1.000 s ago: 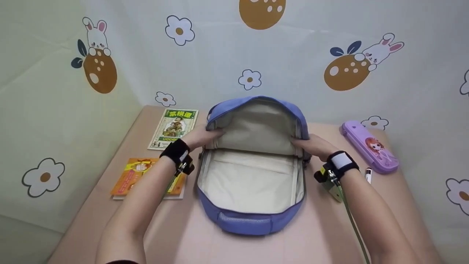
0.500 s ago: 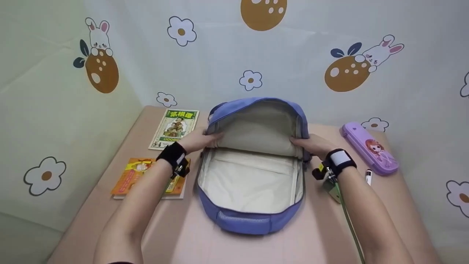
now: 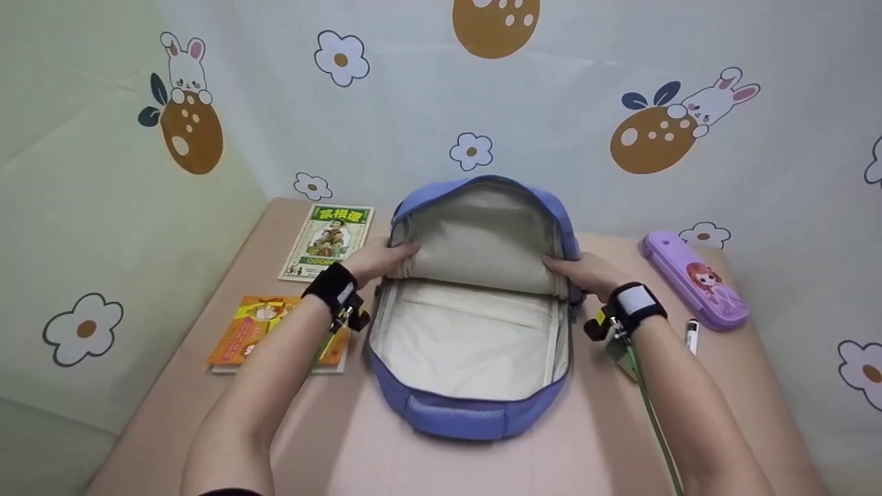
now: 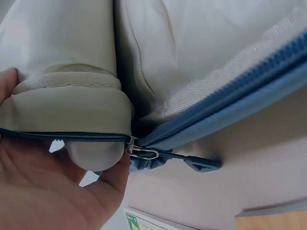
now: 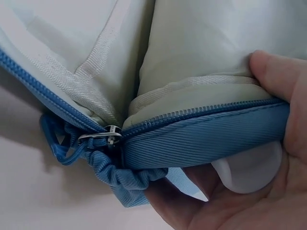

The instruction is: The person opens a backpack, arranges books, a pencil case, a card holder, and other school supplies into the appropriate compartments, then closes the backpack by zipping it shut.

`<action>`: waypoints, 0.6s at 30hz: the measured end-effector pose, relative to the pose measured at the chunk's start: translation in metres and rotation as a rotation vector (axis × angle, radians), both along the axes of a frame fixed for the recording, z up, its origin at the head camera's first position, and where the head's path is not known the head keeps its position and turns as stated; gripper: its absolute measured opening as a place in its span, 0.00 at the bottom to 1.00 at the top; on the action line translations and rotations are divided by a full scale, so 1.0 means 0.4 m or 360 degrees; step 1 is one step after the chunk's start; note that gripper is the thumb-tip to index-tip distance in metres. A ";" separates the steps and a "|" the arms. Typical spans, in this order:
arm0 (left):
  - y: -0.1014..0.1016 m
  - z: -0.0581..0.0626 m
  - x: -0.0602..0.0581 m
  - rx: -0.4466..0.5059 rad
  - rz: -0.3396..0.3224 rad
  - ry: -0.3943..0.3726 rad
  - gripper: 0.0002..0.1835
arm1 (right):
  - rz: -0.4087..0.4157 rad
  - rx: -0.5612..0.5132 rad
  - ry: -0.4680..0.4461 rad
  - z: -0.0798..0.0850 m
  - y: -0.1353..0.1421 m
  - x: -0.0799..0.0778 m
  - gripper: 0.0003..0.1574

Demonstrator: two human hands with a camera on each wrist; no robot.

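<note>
A blue backpack [image 3: 455, 421] lies unzipped in the middle of the table, its pale lining showing. Its front flap [image 3: 482, 241] is folded back and stands raised toward the wall. My left hand [image 3: 380, 260] grips the flap's left edge, thumb inside on the lining. On the opposite edge my right hand [image 3: 594, 272] holds the flap the same way. Both wrist views show the fingers passing behind the zipped edge. A zipper pull [image 4: 204, 164] hangs near the left hand, another zipper pull [image 5: 55, 139] near the right. A smooth whitish rounded piece [image 5: 252, 167] shows by the right palm.
On the left lie a green-and-white booklet [image 3: 331, 238] and orange books [image 3: 248, 334], partly behind the left forearm. On the right are a purple pencil case [image 3: 696, 279], a marker [image 3: 692, 335] and a green item [image 3: 626, 359] mostly hidden by the right wrist. A patterned curtain [image 3: 406, 103] borders the table.
Both hands keep their hold on the flap. Its top edge tilted slightly and has now risen a little. The books, pencil case and marker stay where they were.
</note>
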State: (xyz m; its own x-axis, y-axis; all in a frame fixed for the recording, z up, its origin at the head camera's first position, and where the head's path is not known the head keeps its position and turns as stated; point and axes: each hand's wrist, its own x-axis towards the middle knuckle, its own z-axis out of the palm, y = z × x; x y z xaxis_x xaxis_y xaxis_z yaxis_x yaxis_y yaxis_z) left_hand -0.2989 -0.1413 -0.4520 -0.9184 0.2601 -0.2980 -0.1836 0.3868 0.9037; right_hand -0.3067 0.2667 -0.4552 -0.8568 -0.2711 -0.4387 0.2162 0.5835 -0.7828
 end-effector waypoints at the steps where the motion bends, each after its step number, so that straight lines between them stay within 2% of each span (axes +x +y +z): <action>1: -0.002 0.002 0.003 0.0008 -0.0007 -0.0007 0.29 | -0.0004 0.0011 0.0000 0.001 -0.002 0.001 0.54; 5: -0.017 0.015 0.018 0.0004 -0.0095 0.0024 0.24 | -0.0022 0.0035 -0.0020 0.005 -0.005 0.004 0.55; 8: -0.046 0.029 0.037 -0.0076 -0.0209 0.0118 0.31 | -0.0025 0.0055 -0.0030 0.008 -0.006 0.004 0.55; 11: -0.096 0.040 0.056 -0.0175 -0.0291 0.0188 0.37 | -0.0010 0.0074 -0.0019 0.010 -0.007 0.003 0.56; 15: -0.187 0.050 0.089 -0.0409 -0.0366 0.0214 0.27 | 0.0007 0.0067 -0.0023 0.011 -0.007 0.001 0.56; 18: -0.257 0.050 0.118 -0.0644 -0.0417 0.0168 0.20 | 0.0015 0.0078 -0.0024 0.009 -0.009 0.000 0.57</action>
State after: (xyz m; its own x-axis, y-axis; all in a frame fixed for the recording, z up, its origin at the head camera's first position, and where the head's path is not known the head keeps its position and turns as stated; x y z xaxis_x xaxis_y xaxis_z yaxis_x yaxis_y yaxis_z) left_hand -0.2518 -0.2439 -0.4320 -0.8682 0.3688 -0.3319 0.0511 0.7318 0.6796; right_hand -0.3068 0.2632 -0.4515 -0.8474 -0.2568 -0.4647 0.2222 0.6233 -0.7498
